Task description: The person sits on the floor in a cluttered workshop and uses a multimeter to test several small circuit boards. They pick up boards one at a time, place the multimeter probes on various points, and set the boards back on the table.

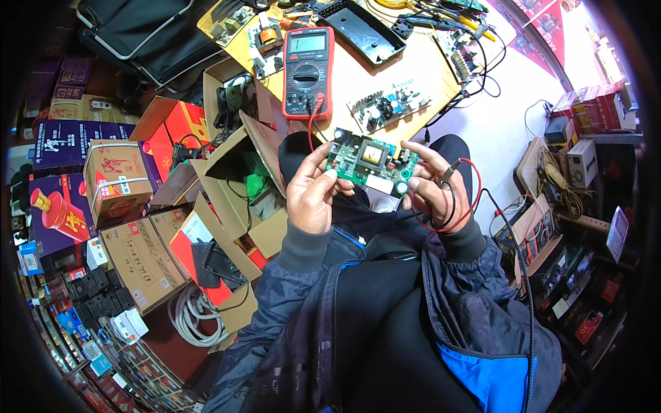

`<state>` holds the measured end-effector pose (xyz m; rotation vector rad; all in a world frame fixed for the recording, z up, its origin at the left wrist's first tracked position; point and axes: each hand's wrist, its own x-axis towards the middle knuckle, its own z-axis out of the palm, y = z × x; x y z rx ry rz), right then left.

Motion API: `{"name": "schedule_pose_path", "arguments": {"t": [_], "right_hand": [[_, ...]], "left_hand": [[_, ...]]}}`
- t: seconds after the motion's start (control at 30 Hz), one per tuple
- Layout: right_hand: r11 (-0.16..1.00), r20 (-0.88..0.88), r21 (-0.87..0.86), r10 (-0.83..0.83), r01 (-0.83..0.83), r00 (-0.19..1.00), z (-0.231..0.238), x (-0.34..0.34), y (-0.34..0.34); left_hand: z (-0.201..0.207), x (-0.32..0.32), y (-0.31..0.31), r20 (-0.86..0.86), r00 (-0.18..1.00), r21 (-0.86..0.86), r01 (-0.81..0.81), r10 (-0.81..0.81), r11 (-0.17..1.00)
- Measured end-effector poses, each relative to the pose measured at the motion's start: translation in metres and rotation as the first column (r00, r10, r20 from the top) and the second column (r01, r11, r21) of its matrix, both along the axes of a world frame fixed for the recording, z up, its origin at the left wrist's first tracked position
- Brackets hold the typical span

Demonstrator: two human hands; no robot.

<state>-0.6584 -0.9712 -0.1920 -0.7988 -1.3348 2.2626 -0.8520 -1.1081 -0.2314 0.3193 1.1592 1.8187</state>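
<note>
Sitting at the near edge of the table (pixel 413 69), I work over my lap. A black tray (pixel 361 31) lies toward the table's far edge, the red meter (pixel 308 72) by its near left corner, and a second board (pixel 389 107) along its near edge. The green board (pixel 372 157) is off the surface, in both hands, just short of that near edge. My left hand (pixel 313 196) pinches its left end, thumb on top, fingers mostly hidden beneath; my right hand (pixel 430 196) pinches its right end, index at the far corner, thumb at the near one. A red lead (pixel 478 182) and a black lead (pixel 452 199) loop about my right hand; I cannot tell whether any tip touches the board.

To do this well, I judge, I should grip only the rim, keep skin off the capacitors, which could hold a charge, tilt the parts to the light and leave the leads slack.

Past the table's left edge, a purple box (pixel 51 206) carries bold characters beside a printed red bottle; a carton (pixel 141 258) shows dark, brush-like lettering. Marks ring the meter's dial; the board's print is too small to read.
</note>
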Motion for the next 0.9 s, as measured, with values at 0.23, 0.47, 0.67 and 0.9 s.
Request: {"name": "schedule_pose_path", "arguments": {"t": [0.23, 0.47, 0.67, 0.9], "right_hand": [[0.993, 0.142, 0.112, 0.010, -0.026, 0.990, -0.010, 0.003, 0.004], [0.999, 0.146, 0.014, -0.046, 0.045, 0.988, -0.010, 0.003, 0.003], [0.990, 0.140, -0.098, -0.083, 0.097, 0.987, -0.011, 0.001, 0.002], [1.000, -0.024, -0.001, -0.024, 0.024, 0.999, 0.003, 0.003, -0.001]], "left_hand": [[0.005, 0.000, 0.001, 0.059, 0.998, 0.001, 0.006, -0.006, 1.000], [0.011, 0.001, 0.000, 0.084, 0.996, -0.005, -0.003, 0.003, 1.000], [0.010, 0.001, 0.000, 0.112, 0.994, 0.004, -0.002, 0.001, 1.000], [0.012, -0.002, 0.000, 0.260, 0.966, -0.037, 0.007, 0.003, 0.999]]}}
